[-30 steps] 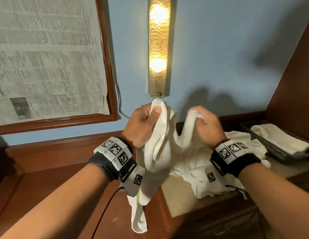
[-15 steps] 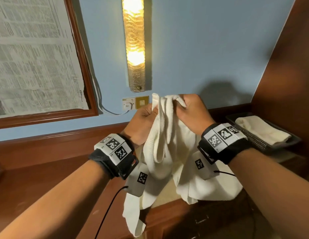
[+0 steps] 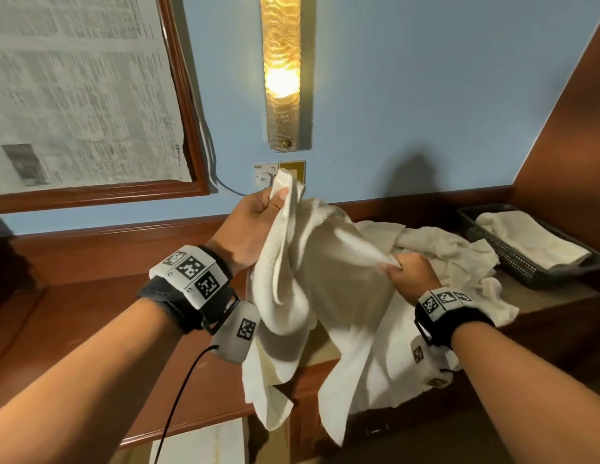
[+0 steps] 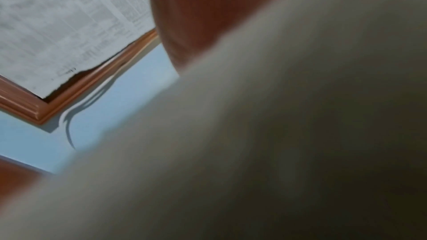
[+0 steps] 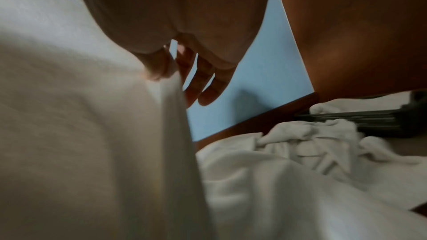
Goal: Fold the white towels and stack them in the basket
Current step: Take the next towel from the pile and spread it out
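A white terry-cloth towel (image 3: 325, 289) is held up above the front edge of the brown wooden surface (image 3: 91, 313), its lower end hanging past that edge. One corner is pinched high by the left hand (image 3: 255, 226), thumb pressed on the cloth; an edge further along is gripped by the right hand (image 3: 405, 272), lower and well apart from the left. Half a second ago the two hands were together at the top of the towel; now they are spread, so the cloth is judged to be in the course of being opened for folding. A crumpled white towel heap (image 3: 459, 259) lies toward the right end, near the black mesh basket (image 3: 513, 262), in which one folded white towel (image 3: 526, 239) is already laid.
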The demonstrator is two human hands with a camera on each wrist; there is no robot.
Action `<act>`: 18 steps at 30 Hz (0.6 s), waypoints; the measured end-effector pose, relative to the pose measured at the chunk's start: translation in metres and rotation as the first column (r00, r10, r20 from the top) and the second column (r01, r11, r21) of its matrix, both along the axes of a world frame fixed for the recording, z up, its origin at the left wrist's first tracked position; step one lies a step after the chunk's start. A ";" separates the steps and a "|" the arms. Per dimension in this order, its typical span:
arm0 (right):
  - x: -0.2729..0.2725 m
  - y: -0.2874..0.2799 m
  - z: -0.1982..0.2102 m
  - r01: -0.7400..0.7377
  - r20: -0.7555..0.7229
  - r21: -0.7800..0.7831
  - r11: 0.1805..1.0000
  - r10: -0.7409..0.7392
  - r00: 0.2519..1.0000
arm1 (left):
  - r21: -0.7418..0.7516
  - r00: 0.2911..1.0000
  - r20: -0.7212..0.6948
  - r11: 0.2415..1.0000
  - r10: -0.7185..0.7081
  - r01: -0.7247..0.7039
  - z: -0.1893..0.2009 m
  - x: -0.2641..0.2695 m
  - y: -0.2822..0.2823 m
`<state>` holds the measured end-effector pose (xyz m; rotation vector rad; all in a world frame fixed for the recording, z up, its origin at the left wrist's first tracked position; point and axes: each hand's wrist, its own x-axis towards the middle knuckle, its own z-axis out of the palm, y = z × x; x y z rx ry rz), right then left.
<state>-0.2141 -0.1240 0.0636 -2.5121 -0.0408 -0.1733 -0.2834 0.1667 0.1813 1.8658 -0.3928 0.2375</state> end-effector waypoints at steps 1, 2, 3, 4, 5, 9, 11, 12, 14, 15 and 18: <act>0.000 0.005 0.006 0.013 0.045 0.054 0.998 -0.015 0.999 | -0.006 1.000 -0.015 1.000 -0.003 0.003 0.002 -0.005 0.007; -0.002 0.016 0.016 0.009 0.106 0.113 0.994 -0.021 0.994 | -0.020 0.999 -0.033 1.000 -0.010 0.009 0.004 -0.010 0.014; -0.004 0.030 0.029 -0.026 0.180 0.171 0.985 -0.005 0.984 | -0.037 0.998 -0.053 0.999 -0.018 0.016 0.005 -0.016 0.021; -0.007 0.049 0.044 -0.088 0.251 0.230 0.969 0.028 0.968 | -0.046 0.997 -0.072 0.999 -0.024 0.021 0.006 -0.021 0.027; -0.012 0.069 0.059 -0.166 0.308 0.287 0.944 0.073 0.949 | -0.049 0.996 -0.086 0.999 -0.027 0.023 0.007 -0.028 0.031; -0.040 0.143 0.115 -0.428 0.407 0.178 0.886 0.330 0.852 | -0.128 0.996 -0.085 0.992 -0.004 -0.007 0.017 -0.049 0.055; -0.055 0.171 0.133 -0.506 0.447 0.109 0.856 0.413 0.794 | -0.194 0.997 -0.072 0.981 0.018 -0.031 0.022 -0.055 0.073; -0.062 0.181 0.141 -0.521 0.481 0.090 0.849 0.421 0.769 | -0.236 0.997 -0.071 0.971 0.021 -0.037 0.023 -0.058 0.080; -0.074 0.201 0.154 -0.529 0.545 0.069 0.846 0.412 0.730 | -0.326 0.997 -0.080 0.945 0.007 -0.033 0.025 -0.069 0.096; -0.078 0.211 0.159 -0.532 0.576 0.062 0.845 0.405 0.710 | -0.348 0.996 -0.087 0.937 -0.001 -0.029 0.024 -0.075 0.100; -0.095 0.236 0.165 -0.538 0.564 0.094 0.838 0.400 0.722 | -0.346 0.996 -0.061 0.938 -0.058 0.034 0.019 -0.090 0.109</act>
